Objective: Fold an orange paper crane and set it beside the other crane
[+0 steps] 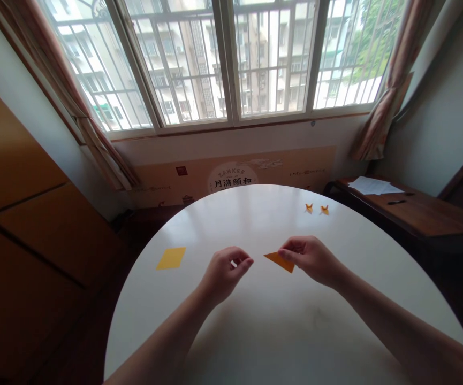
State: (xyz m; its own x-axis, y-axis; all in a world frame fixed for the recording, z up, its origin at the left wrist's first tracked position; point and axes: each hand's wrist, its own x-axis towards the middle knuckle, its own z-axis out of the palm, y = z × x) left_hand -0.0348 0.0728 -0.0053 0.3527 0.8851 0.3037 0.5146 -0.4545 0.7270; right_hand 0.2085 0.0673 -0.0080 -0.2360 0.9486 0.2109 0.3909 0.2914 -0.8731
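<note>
A folded triangle of orange origami paper (280, 261) hangs above the white round table, pinched between the thumb and fingers of my right hand (305, 258). Its pointed corner faces left. My left hand (228, 268) is just left of that point, apart from the paper, with thumb and fingertips brought together; whether anything small is between them is hidden. Further left, a flat yellow sheet of paper (171, 258) lies on the table. At the far right of the tabletop stand two small folded paper figures (309, 208), orange-yellow and bird-like.
The round white table (231, 342) fills the middle. Behind it are a printed banner (279, 168) and a barred window. A wooden side table (424, 214) at right bears white papers (371, 185) and a dark pen-like object (396, 202). An orange-brown cabinet (22, 203) stands left.
</note>
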